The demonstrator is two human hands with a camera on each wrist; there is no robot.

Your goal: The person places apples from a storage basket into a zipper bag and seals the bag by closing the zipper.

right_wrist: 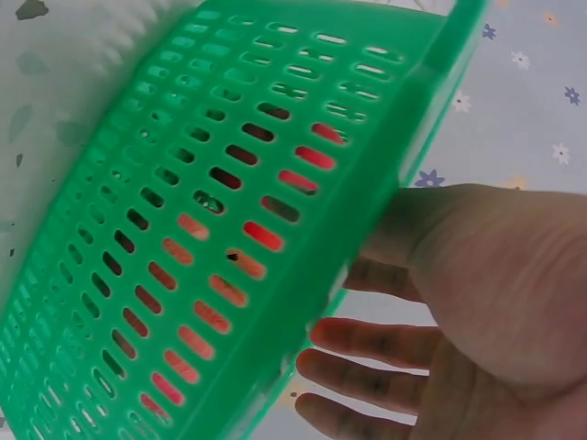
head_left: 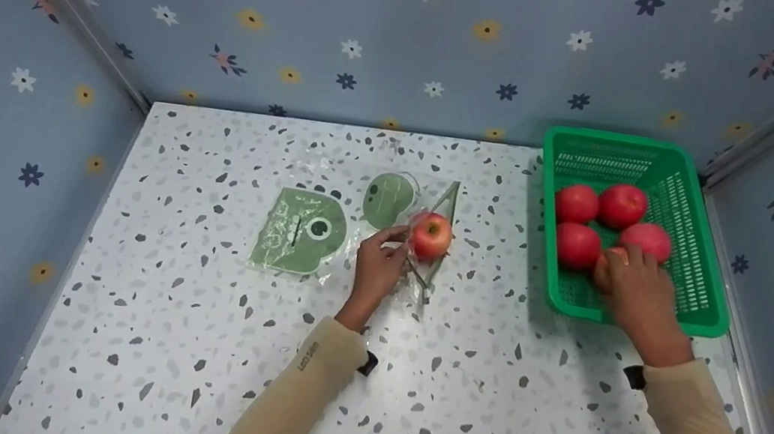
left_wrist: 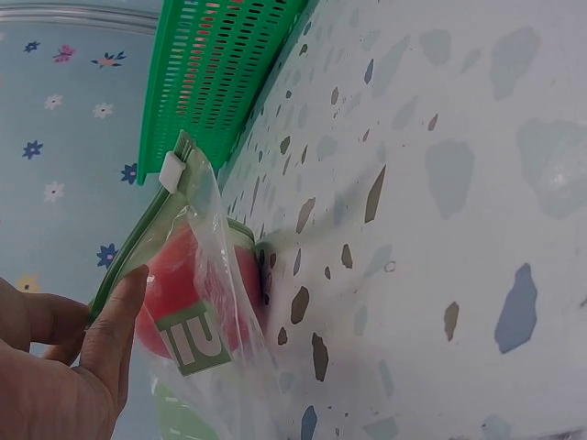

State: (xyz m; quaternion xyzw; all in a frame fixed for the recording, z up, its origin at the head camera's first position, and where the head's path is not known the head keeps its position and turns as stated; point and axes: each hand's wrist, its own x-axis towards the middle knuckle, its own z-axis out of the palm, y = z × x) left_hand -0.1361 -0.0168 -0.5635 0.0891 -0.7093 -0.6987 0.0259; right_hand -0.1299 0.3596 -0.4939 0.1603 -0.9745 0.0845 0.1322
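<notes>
My left hand (head_left: 381, 261) pinches the slider-zip edge of a clear plastic bag (left_wrist: 248, 390) printed with green cartoon shapes. A red-yellow apple (head_left: 432, 236) lies at the bag's mouth, right by the left fingertips; in the left wrist view it shows red behind the clear film. The bag lies flat on the table, its big green face print (head_left: 301, 231) toward the left. My right hand (head_left: 641, 294) reaches over the front rim of a green basket (head_left: 709, 323). Its fingers lie over an orange-red apple (head_left: 607, 269), fairly straight and spread in the right wrist view.
Several other red apples (head_left: 578, 246) sit in the basket, which stands at the back right near the side wall. The speckled white table (head_left: 184, 370) is bounded by flower-patterned walls (head_left: 382, 35) at the back and both sides.
</notes>
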